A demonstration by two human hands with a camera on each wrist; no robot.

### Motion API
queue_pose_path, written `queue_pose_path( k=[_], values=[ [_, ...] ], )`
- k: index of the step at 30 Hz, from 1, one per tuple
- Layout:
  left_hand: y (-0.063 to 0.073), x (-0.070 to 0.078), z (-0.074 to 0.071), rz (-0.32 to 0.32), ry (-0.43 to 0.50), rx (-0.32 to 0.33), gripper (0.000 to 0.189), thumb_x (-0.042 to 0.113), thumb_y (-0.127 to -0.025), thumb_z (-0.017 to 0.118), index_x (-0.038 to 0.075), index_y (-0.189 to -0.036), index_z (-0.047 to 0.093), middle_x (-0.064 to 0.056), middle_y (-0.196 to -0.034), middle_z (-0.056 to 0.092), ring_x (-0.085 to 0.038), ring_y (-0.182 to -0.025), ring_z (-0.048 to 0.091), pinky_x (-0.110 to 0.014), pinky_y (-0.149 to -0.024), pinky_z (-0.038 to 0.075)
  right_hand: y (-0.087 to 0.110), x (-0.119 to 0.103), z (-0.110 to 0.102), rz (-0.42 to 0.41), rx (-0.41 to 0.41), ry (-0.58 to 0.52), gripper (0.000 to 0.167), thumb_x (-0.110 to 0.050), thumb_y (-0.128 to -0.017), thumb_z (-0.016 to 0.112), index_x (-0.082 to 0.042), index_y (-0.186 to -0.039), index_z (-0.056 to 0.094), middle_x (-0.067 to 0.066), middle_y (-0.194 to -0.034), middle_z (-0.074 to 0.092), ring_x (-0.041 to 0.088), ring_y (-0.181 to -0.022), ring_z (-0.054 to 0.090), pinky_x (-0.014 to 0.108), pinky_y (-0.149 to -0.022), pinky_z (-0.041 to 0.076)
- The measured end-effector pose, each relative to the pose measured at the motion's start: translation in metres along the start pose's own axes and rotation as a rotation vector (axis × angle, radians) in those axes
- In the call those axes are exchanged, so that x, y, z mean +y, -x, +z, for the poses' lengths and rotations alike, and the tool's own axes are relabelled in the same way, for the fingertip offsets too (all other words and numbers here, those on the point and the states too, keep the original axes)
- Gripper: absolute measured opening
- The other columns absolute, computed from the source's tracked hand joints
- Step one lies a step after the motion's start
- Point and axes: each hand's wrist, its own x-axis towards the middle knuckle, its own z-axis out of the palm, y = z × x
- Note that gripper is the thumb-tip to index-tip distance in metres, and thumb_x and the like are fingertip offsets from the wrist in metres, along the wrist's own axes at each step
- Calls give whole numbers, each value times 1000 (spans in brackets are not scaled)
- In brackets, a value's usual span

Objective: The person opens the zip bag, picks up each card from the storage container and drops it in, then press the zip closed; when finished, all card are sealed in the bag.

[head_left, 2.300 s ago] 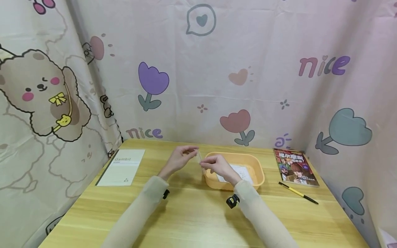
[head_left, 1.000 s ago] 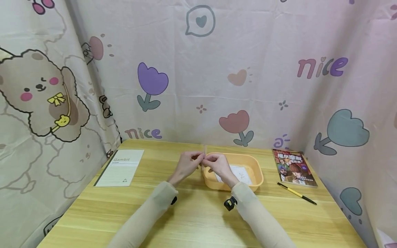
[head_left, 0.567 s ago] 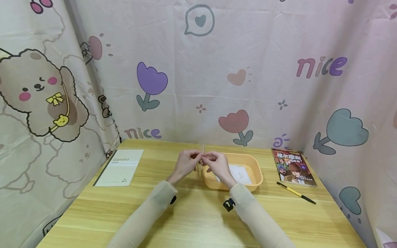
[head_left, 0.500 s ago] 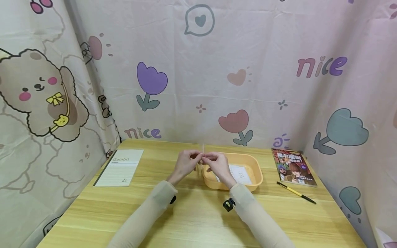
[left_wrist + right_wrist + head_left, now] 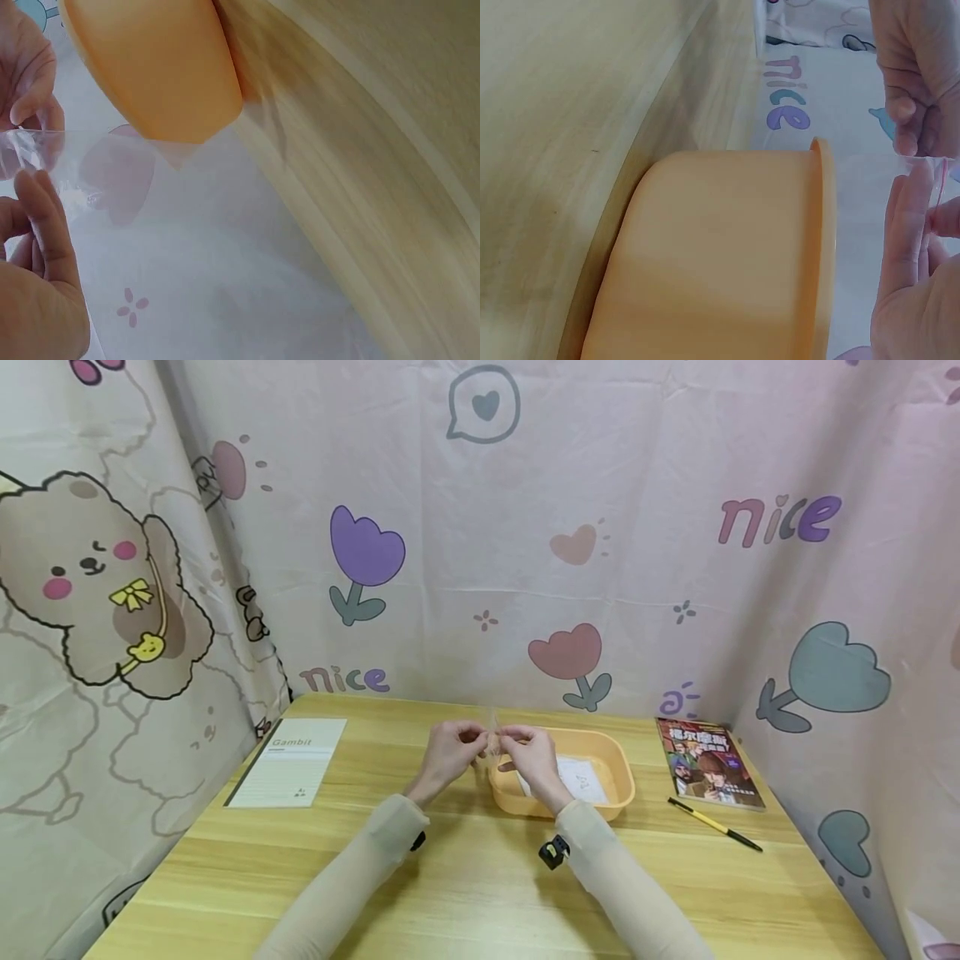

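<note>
A clear plastic bag (image 5: 94,187) with a reddish line along its top edge hangs between my two hands, left of the orange basin (image 5: 628,768). My left hand (image 5: 447,753) pinches one side of its top edge between thumb and fingers. Opposite it, my right hand (image 5: 534,760) pinches the other side, close to the basin's left rim. The fingertips of both hands are a small gap apart. In the right wrist view the bag's reddish strip (image 5: 943,180) runs beside the right fingers. The bag looks see-through, and its lower part is hard to make out.
Inside the basin lies a white sheet or packet (image 5: 581,779) with small markings. A notebook (image 5: 288,764) marked "Gambit" lies at the left. A comic-style magazine (image 5: 711,766) and a yellow and black pen (image 5: 715,824) lie at the right. A printed curtain hangs behind the table.
My left hand has come down and right to the bag's top edge, beside the right hand. Lately the right fingers have shifted slightly right, and the bag's top edge looks more spread.
</note>
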Motion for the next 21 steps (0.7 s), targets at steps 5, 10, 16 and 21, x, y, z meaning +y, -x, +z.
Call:
queue_pose_path(
  k=[5,10,16,21],
  values=[
    [0,3,-2,33,-59,50,9,0,-85,64,-2,-88,72,-9,-69,70,-11,-50,60,-29,-40,52,-1,1,-1,-8,12,4,25,-4,-88,57,0,-109,70,14,-97,65,15,-73,66,32,-55,60],
    [1,3,-1,128,-135,57,8,1,-83,66,3,-84,74,-2,-68,69,-6,-53,59,-21,-46,51,0,2,-2,-67,-12,55,18,-12,-92,64,-4,-106,71,15,-99,69,15,-81,66,31,-59,61],
    [2,2,2,173,-178,28,10,1,-81,66,7,-82,74,0,-69,70,-3,-59,59,-19,-53,52,-2,2,-1,-168,25,80,20,-21,-91,69,-5,-105,72,12,-91,72,31,-82,68,33,-60,61],
    [2,1,2,169,-176,43,9,0,-80,66,4,-81,74,-1,-68,69,-4,-57,58,-19,-52,51,-5,0,-3,-198,39,83,17,-13,-91,67,-4,-105,72,18,-90,71,38,-82,68,28,-53,58]
  ],
)
